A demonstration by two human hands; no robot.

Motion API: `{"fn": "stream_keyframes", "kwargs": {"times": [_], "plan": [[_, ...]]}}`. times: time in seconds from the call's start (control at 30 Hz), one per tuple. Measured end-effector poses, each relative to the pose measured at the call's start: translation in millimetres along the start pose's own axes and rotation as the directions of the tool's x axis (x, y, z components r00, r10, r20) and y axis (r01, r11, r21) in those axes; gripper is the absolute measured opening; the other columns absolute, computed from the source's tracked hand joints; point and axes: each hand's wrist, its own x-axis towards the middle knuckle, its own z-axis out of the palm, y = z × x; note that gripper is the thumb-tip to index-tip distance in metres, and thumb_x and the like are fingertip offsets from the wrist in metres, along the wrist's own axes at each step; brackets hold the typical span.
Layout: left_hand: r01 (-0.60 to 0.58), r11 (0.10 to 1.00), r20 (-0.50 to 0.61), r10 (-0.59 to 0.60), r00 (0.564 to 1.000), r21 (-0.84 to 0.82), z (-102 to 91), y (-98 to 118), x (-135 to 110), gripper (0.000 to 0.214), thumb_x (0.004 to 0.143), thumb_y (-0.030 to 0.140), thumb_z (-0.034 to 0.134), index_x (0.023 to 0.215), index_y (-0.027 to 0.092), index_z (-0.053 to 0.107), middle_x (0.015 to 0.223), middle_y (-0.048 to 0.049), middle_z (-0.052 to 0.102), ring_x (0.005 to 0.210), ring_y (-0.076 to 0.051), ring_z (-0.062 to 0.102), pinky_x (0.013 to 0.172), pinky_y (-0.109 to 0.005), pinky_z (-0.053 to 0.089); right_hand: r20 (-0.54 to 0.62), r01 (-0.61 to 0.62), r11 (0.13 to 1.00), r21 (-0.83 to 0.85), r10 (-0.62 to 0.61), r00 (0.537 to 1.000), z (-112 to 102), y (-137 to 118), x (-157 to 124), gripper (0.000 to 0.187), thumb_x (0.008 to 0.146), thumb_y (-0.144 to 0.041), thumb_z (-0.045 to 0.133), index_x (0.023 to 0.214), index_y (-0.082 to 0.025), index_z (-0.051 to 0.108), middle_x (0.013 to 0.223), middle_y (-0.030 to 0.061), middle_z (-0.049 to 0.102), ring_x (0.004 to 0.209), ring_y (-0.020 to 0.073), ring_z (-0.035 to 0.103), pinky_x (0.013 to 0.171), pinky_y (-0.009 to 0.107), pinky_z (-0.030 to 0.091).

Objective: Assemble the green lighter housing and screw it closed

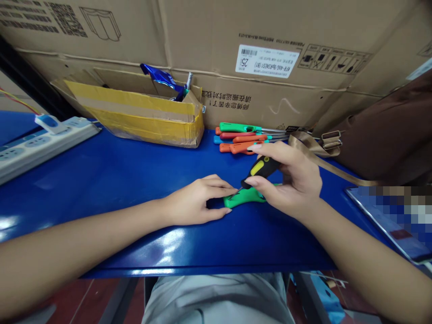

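On the blue table lies a green long-necked lighter (249, 196), its handle end toward the left. My left hand (202, 200) pinches that end between thumb and fingers and keeps it flat on the table. A black and yellow screwdriver (259, 169) is gripped in my right hand (293, 180), tilted, with its shaft pointing down and left. The screwdriver's tip meets the green handle close to my left fingertips; exactly where it sits is too small to tell. My right hand hides the lighter's far end.
Several lighters (241, 137) in green, red, orange and blue are piled at the back, beside a tan strap (313, 153) with a metal buckle. A yellow-taped box (141, 112) stands behind left, a power strip (43, 139) far left, a tablet-like device (381, 225) right.
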Motion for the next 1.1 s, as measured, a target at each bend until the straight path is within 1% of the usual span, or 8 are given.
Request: {"fn": "stream_keyframes", "kwargs": {"times": [0.13, 0.23, 0.37, 0.6, 0.77, 0.83, 0.97, 1.1], "plan": [[0.002, 1.000, 0.024, -0.002, 1.000, -0.006, -0.4, -0.8, 0.7, 0.034, 0.092, 0.025, 0.071, 0.125, 0.017, 0.071, 0.120, -0.0112, 0.074, 0.109, -0.024, 0.067, 0.102, -0.040, 0.053, 0.114, -0.075, 0.996, 0.045, 0.070, 0.991, -1.8, -3.3, -0.9, 0.053, 0.100, -0.020, 0.049, 0.152, -0.026, 0.046, 0.130, 0.0069, 0.069, 0.092, 0.0223, 0.073, 0.078, 0.040, 0.064], [-0.003, 1.000, 0.018, 0.003, 1.000, -0.004, -0.2, -1.1, 0.4, 0.034, 0.092, 0.025, 0.071, 0.124, 0.016, 0.071, 0.119, -0.0117, 0.075, 0.109, -0.024, 0.067, 0.101, -0.041, 0.054, 0.062, -0.023, 0.999, 0.038, 0.021, 0.998, 0.5, -1.0, -2.1, 0.057, 0.095, -0.019, 0.059, 0.150, -0.026, 0.048, 0.137, 0.0065, 0.066, 0.102, 0.0239, 0.071, 0.075, 0.036, 0.064], [0.004, 1.000, 0.008, -0.004, 1.000, 0.000, -0.1, -0.6, -0.1, 0.033, 0.091, 0.025, 0.071, 0.123, 0.016, 0.071, 0.118, -0.0112, 0.075, 0.109, -0.025, 0.067, 0.100, -0.041, 0.054, -0.005, 0.024, 1.000, -0.007, -0.024, 1.000, 1.7, 1.6, -2.9, 0.058, 0.087, -0.024, 0.075, 0.142, -0.027, 0.057, 0.122, 0.0035, 0.073, 0.081, 0.0191, 0.070, 0.060, 0.031, 0.061], [0.006, 1.000, 0.028, -0.006, 1.000, -0.003, -1.1, 0.0, 0.3, 0.034, 0.092, 0.025, 0.070, 0.125, 0.016, 0.071, 0.119, -0.0110, 0.074, 0.109, -0.024, 0.066, 0.100, -0.040, 0.054, 0.163, -0.247, 0.928, 0.281, 0.207, 0.965, 2.7, -1.2, -2.4, 0.045, 0.102, -0.024, 0.050, 0.147, -0.029, 0.048, 0.129, 0.0072, 0.067, 0.083, 0.0165, 0.073, 0.061, 0.028, 0.064], [0.008, 1.000, 0.006, -0.008, 1.000, 0.003, -0.4, -1.1, -0.9, 0.034, 0.092, 0.026, 0.070, 0.125, 0.018, 0.071, 0.121, -0.0104, 0.074, 0.114, -0.025, 0.066, 0.103, -0.042, 0.054, 0.015, -0.074, 0.990, 0.124, 0.073, 0.997, 4.6, 4.6, -0.9, 0.046, 0.090, -0.027, 0.074, 0.134, -0.031, 0.060, 0.117, 0.0032, 0.072, 0.085, 0.0176, 0.071, 0.063, 0.028, 0.063], [0.012, 1.000, 0.008, -0.012, 1.000, 0.006, -0.9, -0.9, -0.9, 0.035, 0.092, 0.026, 0.070, 0.126, 0.019, 0.070, 0.121, -0.0102, 0.074, 0.113, -0.025, 0.066, 0.102, -0.042, 0.054, 0.033, -0.058, 0.994, 0.089, 0.055, 0.998, 3.2, 3.3, -1.3, 0.042, 0.094, -0.030, 0.067, 0.135, -0.030, 0.059, 0.116, 0.0043, 0.072, 0.087, 0.0199, 0.072, 0.070, 0.034, 0.064], [0.018, 1.000, 0.026, -0.019, 0.999, 0.020, -1.8, 0.0, -0.3, 0.037, 0.092, 0.025, 0.070, 0.128, 0.018, 0.070, 0.119, -0.0107, 0.074, 0.110, -0.024, 0.066, 0.100, -0.040, 0.055, 0.178, -0.203, 0.971, 0.124, 0.179, 0.967, 1.0, -1.8, -2.5, 0.048, 0.103, -0.028, 0.044, 0.151, -0.027, 0.043, 0.126, 0.0082, 0.070, 0.091, 0.0218, 0.073, 0.074, 0.038, 0.066], [0.025, 0.999, 0.032, -0.026, 0.999, 0.035, -1.1, -0.6, -1.3, 0.035, 0.093, 0.026, 0.069, 0.127, 0.017, 0.070, 0.122, -0.0100, 0.074, 0.114, -0.025, 0.065, 0.103, -0.040, 0.054, 0.116, -0.094, 0.994, 0.063, 0.086, 0.990, 0.9, 1.8, -0.2, 0.046, 0.096, -0.028, 0.063, 0.141, -0.029, 0.054, 0.130, 0.0066, 0.070, 0.091, 0.0212, 0.074, 0.075, 0.036, 0.066]]}}
